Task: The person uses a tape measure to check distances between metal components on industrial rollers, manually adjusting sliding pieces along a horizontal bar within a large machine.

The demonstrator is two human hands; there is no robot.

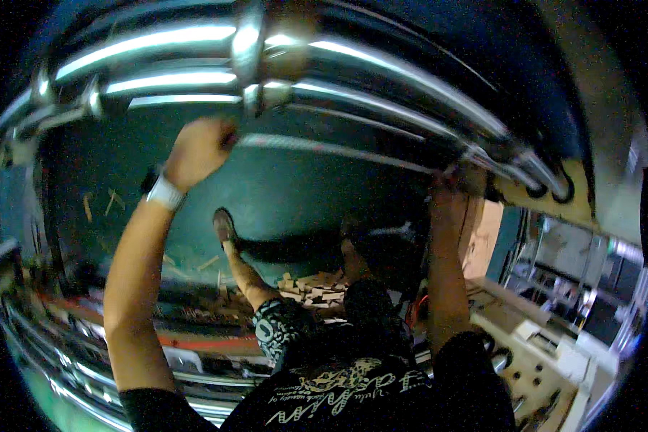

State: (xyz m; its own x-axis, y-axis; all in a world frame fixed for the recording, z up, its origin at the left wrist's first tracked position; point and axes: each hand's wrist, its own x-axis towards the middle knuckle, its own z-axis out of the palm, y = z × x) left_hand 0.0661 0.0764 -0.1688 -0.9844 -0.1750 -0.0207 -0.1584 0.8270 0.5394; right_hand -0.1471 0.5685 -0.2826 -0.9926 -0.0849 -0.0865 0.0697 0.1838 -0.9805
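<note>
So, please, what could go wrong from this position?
The pale strip runs from the left hand to the blurred right hand; it might slip if either hold is loose.
The left hand seems close to the shiny metal bars and might knock them.
Tan scraps lie on the floor around the legs, so a backward step could slip.

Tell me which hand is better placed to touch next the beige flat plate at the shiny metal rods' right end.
Probably right: the right hand appears close to the beige flat plate; the left hand is much farther left.
</note>
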